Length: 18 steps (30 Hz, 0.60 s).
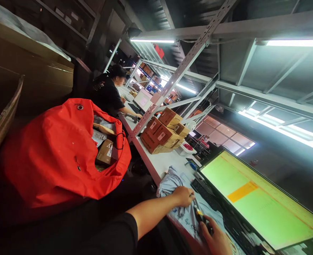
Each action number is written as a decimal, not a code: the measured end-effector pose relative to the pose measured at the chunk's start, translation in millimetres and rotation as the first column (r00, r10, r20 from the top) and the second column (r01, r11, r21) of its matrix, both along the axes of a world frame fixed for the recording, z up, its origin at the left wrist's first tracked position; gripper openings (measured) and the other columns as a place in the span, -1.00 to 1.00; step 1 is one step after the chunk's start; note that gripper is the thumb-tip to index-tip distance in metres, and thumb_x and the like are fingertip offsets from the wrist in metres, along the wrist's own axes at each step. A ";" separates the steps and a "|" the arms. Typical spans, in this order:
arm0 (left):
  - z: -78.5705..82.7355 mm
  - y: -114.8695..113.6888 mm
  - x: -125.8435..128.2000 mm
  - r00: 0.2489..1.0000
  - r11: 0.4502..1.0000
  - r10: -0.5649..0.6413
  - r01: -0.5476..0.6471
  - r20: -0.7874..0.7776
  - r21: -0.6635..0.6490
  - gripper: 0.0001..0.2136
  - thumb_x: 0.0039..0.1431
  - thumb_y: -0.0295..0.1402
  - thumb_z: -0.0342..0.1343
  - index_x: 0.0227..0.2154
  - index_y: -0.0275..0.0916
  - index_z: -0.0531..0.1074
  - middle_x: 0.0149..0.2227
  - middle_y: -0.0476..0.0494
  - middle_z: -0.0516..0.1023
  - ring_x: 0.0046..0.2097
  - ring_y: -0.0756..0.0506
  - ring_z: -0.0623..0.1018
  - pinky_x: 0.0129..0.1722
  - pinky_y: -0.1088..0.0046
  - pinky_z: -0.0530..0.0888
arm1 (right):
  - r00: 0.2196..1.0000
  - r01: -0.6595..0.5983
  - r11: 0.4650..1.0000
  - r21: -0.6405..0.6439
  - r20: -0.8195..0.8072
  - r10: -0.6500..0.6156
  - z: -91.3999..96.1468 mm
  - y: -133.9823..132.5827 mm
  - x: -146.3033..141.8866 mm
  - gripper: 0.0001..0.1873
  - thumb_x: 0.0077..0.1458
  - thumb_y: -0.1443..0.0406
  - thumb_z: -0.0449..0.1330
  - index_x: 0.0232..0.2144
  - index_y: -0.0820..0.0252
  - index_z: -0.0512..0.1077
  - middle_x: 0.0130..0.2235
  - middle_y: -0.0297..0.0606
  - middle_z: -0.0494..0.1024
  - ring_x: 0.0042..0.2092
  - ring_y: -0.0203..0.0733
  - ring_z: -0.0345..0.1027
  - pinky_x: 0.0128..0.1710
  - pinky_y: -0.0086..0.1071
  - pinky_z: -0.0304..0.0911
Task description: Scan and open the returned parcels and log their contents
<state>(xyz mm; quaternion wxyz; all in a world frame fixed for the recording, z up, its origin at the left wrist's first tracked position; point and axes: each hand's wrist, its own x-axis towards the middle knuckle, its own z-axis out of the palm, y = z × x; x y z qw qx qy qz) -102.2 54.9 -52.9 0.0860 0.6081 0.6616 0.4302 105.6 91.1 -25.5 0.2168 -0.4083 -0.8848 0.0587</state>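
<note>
A grey-white plastic mailer bag (pixel 184 216) with dark handwriting lies crumpled on the white table in front of me. My left hand (pixel 183 196) is closed on the upper part of this bag, its fingers gripping the plastic. In my right hand (pixel 217 235) is a black and yellow utility knife (pixel 199 214). Its blade end points toward my left hand and is over the bag, near the left fingertips. Whether the blade touches the plastic I cannot tell.
A red sack (pixel 52 152) of parcels stands at left beside the table (pixel 152 161). Brown boxes (pixel 163 132) are stacked farther along it. A lit monitor (pixel 262 202) and black keyboard (pixel 206 194) are at right. A co-worker (pixel 107 90) sits beyond the metal post (pixel 177 74).
</note>
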 end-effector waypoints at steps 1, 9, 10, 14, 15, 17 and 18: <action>0.0 0.6 -0.3 1.000 1.000 0.001 -0.001 0.013 -0.005 -0.69 0.38 -0.17 0.01 0.01 -0.11 0.56 -0.02 -0.15 0.67 0.04 -0.18 0.63 0.05 0.34 0.51 | 1.000 -0.013 1.000 -0.003 0.008 0.013 0.3 -1.7 -1.1 -0.24 -0.08 -0.22 0.01 -0.12 0.19 0.57 -0.37 -0.07 0.67 -0.27 0.15 0.59 -0.18 -0.14 0.43; -0.1 -2.7 0.8 0.998 1.000 0.006 -0.004 0.067 -0.031 -0.67 0.37 -0.16 0.02 0.03 -0.10 0.58 0.01 -0.16 0.67 0.08 -0.20 0.62 0.09 0.31 0.48 | 0.997 -0.059 0.997 -0.049 0.051 0.061 -4.4 0.1 -4.2 -0.22 -0.05 -0.20 -0.01 -0.09 0.26 0.55 -0.27 -0.01 0.69 -0.20 0.16 0.59 -0.10 -0.13 0.41; 0.3 -3.6 0.9 0.997 0.999 0.007 -0.005 0.071 -0.034 -0.67 0.36 -0.16 0.02 0.02 -0.09 0.58 0.00 -0.16 0.67 0.07 -0.20 0.62 0.09 0.31 0.48 | 0.997 -0.058 0.997 -0.050 0.054 0.061 -5.0 0.7 -4.0 -0.23 -0.04 -0.19 -0.01 -0.09 0.26 0.55 -0.28 -0.02 0.69 -0.20 0.16 0.59 -0.10 -0.13 0.41; 1.1 -5.5 1.1 0.997 0.999 0.010 -0.007 0.078 -0.038 -0.68 0.35 -0.16 0.03 0.01 -0.09 0.58 0.00 -0.15 0.67 0.07 -0.19 0.62 0.09 0.32 0.48 | 0.997 -0.061 0.997 -0.047 0.042 0.063 -7.4 2.7 -3.1 -0.27 -0.04 -0.19 0.01 -0.11 0.22 0.56 -0.29 -0.04 0.69 -0.21 0.15 0.59 -0.10 -0.14 0.41; 0.8 -5.3 1.1 0.997 0.999 0.011 -0.008 0.078 -0.038 -0.68 0.35 -0.16 0.04 0.01 -0.09 0.58 0.00 -0.15 0.67 0.07 -0.19 0.62 0.09 0.31 0.48 | 0.997 -0.062 0.997 -0.047 0.034 0.063 -8.1 2.9 -2.8 -0.28 -0.05 -0.18 0.02 -0.12 0.22 0.56 -0.27 -0.04 0.69 -0.20 0.15 0.59 -0.10 -0.15 0.41; -0.4 -4.3 1.1 0.997 0.999 0.010 -0.007 0.079 -0.036 -0.69 0.35 -0.16 0.04 0.00 -0.10 0.58 0.00 -0.17 0.67 0.07 -0.20 0.62 0.09 0.30 0.48 | 0.998 -0.063 0.997 -0.048 0.018 0.064 -9.4 2.1 -2.5 -0.28 -0.04 -0.17 0.02 -0.11 0.22 0.56 -0.23 -0.03 0.70 -0.18 0.14 0.59 -0.10 -0.15 0.41; -1.2 -3.5 1.2 0.997 0.999 0.008 -0.006 0.080 -0.036 -0.69 0.35 -0.16 0.04 -0.01 -0.10 0.59 0.00 -0.18 0.67 0.07 -0.20 0.62 0.09 0.30 0.49 | 0.998 -0.062 0.997 -0.049 0.012 0.063 -9.9 1.1 -2.5 -0.29 -0.04 -0.17 0.02 -0.10 0.22 0.56 -0.21 -0.02 0.70 -0.17 0.13 0.59 -0.10 -0.16 0.40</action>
